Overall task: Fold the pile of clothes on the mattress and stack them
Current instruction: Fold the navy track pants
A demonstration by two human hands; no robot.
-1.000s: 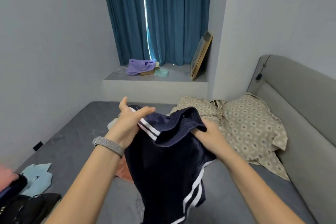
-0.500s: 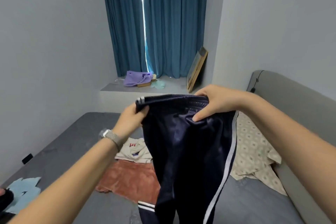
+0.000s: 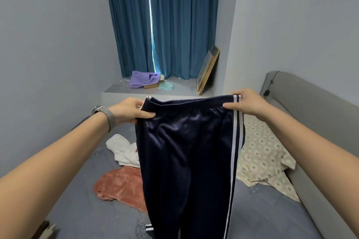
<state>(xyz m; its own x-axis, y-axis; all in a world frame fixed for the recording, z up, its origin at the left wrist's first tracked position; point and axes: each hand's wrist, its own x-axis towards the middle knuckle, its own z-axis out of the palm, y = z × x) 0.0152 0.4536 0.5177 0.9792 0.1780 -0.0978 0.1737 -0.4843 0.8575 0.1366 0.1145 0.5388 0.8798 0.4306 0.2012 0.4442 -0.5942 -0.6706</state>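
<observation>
Both hands (image 3: 130, 109) (image 3: 247, 104) pinch the navy trousers' (image 3: 186, 151) waistband, arms outstretched.

- Navy track pants (image 3: 186, 161) hang mid-air — screening the mattress (image 3: 77, 190) centre.
- Left: white garment (image 3: 124, 151), pink towel (image 3: 120, 184) occupy surface.
- Right: patterned cloth (image 3: 262, 161) against headboard (image 3: 320, 122).
- Bare mattress at lower right.

Grey walls (image 3: 48, 44), teal curtains (image 3: 174, 21) leaking a light slit, framed picture (image 3: 207, 70) leaned on the ledge (image 3: 182, 88), grey headboard (image 3: 310, 106) at right.
</observation>
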